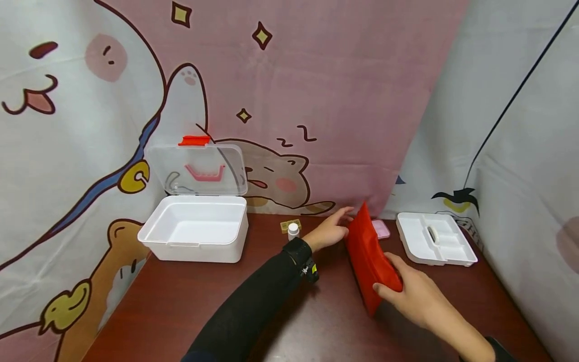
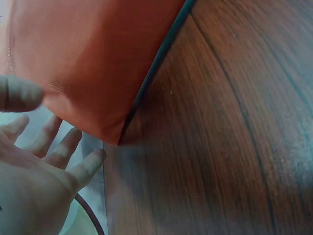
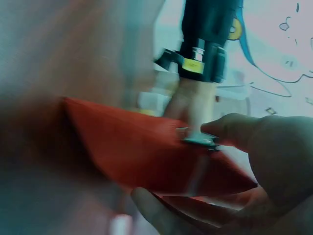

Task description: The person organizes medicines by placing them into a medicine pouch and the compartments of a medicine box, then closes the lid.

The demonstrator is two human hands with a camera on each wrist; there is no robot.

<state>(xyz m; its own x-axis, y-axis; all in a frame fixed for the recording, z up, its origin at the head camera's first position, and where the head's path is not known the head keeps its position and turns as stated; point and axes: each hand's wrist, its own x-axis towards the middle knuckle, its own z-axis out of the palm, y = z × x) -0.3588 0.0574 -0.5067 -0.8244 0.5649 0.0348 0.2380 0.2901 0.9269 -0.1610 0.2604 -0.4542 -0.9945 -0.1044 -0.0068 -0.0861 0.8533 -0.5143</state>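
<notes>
A red fabric pouch (image 1: 368,261) stands on edge on the table. My right hand (image 1: 418,294) grips its near end, thumb on one side and fingers on the other. In the right wrist view the pouch (image 3: 132,147) lies between that thumb and fingers, somewhat blurred. My left hand (image 1: 329,230) is at the pouch's far end, fingers extended. The left wrist view shows this hand (image 2: 39,171) with spread fingers by the pouch's corner; whether the thumb touches the fabric, I cannot tell. A pink case (image 1: 381,229) is partly hidden behind the pouch.
An open white box (image 1: 194,251) with a raised clear lid (image 1: 199,156) stands left. Near my left wrist are a small white bottle (image 1: 293,231) and a yellowish flat packet (image 1: 285,224). At right lies a white compartment tray (image 1: 416,236). A printed cloth (image 1: 339,100) hangs behind.
</notes>
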